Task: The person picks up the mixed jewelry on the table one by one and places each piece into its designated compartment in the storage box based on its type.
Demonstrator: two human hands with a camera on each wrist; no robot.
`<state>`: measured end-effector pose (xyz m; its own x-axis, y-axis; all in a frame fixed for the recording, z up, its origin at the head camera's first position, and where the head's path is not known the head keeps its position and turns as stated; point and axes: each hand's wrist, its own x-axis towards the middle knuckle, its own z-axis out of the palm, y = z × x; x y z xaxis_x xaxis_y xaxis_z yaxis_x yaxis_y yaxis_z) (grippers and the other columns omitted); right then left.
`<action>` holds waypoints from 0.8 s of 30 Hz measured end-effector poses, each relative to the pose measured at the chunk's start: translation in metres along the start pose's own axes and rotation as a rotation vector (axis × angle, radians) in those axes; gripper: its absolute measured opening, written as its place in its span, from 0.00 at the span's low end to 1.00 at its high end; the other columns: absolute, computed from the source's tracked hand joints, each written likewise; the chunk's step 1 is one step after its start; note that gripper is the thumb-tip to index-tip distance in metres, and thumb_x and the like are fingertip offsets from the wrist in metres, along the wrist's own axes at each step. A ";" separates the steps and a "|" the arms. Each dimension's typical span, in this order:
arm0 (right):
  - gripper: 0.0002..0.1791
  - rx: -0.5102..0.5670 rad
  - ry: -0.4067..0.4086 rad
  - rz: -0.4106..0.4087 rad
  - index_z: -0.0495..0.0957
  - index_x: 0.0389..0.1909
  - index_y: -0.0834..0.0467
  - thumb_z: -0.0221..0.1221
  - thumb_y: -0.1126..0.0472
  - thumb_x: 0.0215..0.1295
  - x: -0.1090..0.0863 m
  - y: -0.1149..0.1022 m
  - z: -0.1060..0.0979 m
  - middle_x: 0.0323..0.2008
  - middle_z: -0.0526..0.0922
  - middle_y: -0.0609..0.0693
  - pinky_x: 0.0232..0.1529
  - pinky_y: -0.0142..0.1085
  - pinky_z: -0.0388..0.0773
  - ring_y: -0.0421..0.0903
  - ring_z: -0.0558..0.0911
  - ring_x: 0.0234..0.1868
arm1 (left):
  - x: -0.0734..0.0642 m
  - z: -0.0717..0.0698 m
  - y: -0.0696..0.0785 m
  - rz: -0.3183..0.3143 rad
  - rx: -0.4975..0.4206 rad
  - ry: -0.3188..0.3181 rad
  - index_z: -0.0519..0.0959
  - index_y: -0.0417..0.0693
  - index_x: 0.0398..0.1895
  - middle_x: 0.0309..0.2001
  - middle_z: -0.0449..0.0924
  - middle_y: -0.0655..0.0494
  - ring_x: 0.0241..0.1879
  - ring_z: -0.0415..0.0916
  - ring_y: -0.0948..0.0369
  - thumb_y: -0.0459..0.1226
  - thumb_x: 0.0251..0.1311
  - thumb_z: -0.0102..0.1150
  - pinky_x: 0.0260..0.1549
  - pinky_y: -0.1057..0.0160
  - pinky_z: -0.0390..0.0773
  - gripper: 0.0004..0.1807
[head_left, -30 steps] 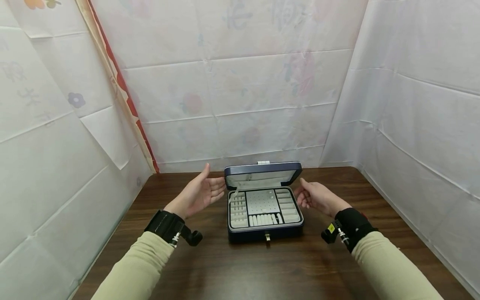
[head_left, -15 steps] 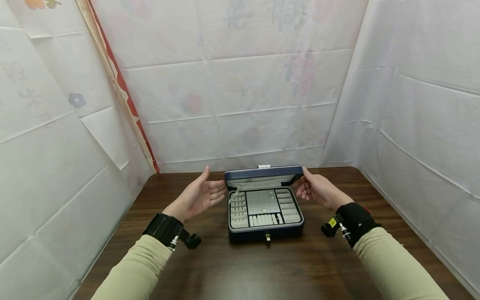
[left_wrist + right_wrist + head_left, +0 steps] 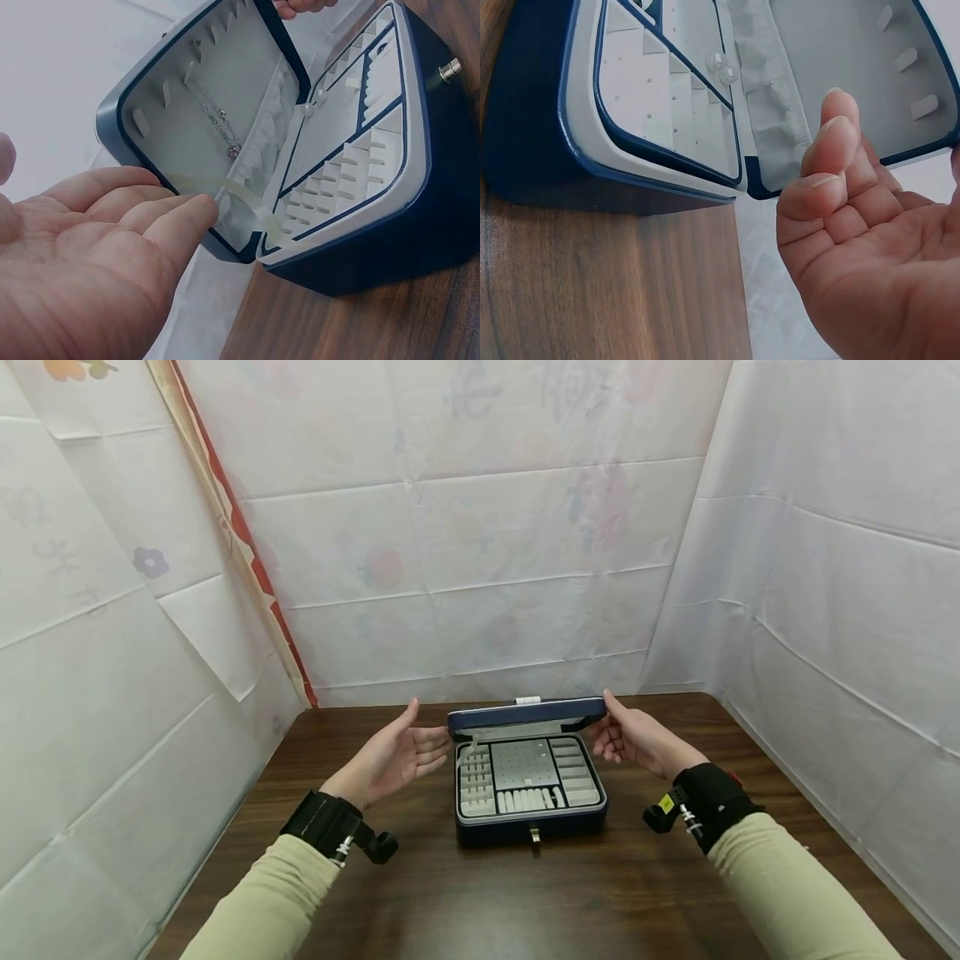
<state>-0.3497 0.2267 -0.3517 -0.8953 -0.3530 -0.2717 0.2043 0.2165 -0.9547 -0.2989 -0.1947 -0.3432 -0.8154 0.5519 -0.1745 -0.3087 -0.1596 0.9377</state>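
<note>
A navy jewelry box point(image 3: 529, 832) stands on the table with its lid point(image 3: 525, 718) raised and leaning forward over the pale tray. My left hand point(image 3: 390, 758) is beside the lid's left edge, palm facing it, fingers straight with tips at the rim. My right hand point(image 3: 633, 739) holds the lid's right edge, thumb at the upper corner and fingers curled below. A necklace point(image 3: 217, 124) with a pink pendant hangs from a hook inside the lid. Round pearl-like earrings point(image 3: 721, 67) sit on the tray's perforated panel. A pale ribbon point(image 3: 232, 187) joins lid and box.
The brown wooden table point(image 3: 480, 893) bears the box near its back edge. White printed sheets point(image 3: 465, 543) hang behind and at both sides. A brass clasp point(image 3: 535, 835) juts from the box front.
The lid has tilted forward and down, so less of its inside shows. My right thumb has come up onto the lid's corner. The left hand has dropped slightly.
</note>
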 end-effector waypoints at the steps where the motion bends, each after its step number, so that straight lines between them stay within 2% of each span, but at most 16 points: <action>1: 0.45 -0.002 0.000 0.006 0.77 0.49 0.64 0.36 0.25 0.72 0.000 0.000 0.000 0.30 0.82 0.52 0.31 0.35 0.75 0.44 0.78 0.27 | 0.000 -0.001 0.000 0.000 0.007 -0.005 0.42 0.29 0.79 0.81 0.37 0.36 0.81 0.41 0.46 0.67 0.75 0.26 0.75 0.53 0.53 0.52; 7: 0.46 -0.024 -0.019 0.050 0.76 0.52 0.68 0.39 0.26 0.74 -0.003 -0.002 -0.003 0.29 0.83 0.52 0.31 0.35 0.75 0.44 0.80 0.27 | -0.002 -0.002 -0.002 -0.011 0.043 0.003 0.45 0.29 0.79 0.81 0.42 0.36 0.80 0.43 0.45 0.67 0.74 0.31 0.75 0.51 0.54 0.53; 10: 0.43 -0.027 -0.043 0.067 0.75 0.52 0.70 0.39 0.29 0.76 -0.003 -0.003 -0.005 0.29 0.84 0.53 0.31 0.35 0.75 0.44 0.80 0.27 | -0.003 -0.002 -0.003 -0.022 0.050 0.013 0.46 0.28 0.79 0.81 0.44 0.36 0.80 0.43 0.44 0.67 0.74 0.33 0.74 0.51 0.55 0.53; 16: 0.34 -0.045 -0.082 0.094 0.78 0.44 0.65 0.39 0.38 0.79 -0.006 -0.003 -0.006 0.28 0.85 0.54 0.33 0.36 0.75 0.45 0.80 0.27 | -0.005 -0.001 -0.005 -0.038 0.073 0.020 0.48 0.25 0.77 0.79 0.46 0.33 0.79 0.44 0.41 0.66 0.75 0.32 0.74 0.49 0.56 0.53; 24: 0.32 -0.125 -0.089 0.099 0.80 0.45 0.65 0.39 0.41 0.79 -0.008 -0.001 -0.004 0.28 0.85 0.55 0.34 0.37 0.75 0.46 0.81 0.27 | -0.008 0.000 -0.008 -0.059 0.116 0.018 0.48 0.24 0.77 0.79 0.46 0.33 0.79 0.45 0.41 0.66 0.75 0.34 0.74 0.47 0.54 0.53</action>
<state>-0.3440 0.2335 -0.3483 -0.8337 -0.4024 -0.3782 0.2339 0.3632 -0.9019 -0.2897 -0.1976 -0.3489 -0.8064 0.5430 -0.2343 -0.2981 -0.0310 0.9540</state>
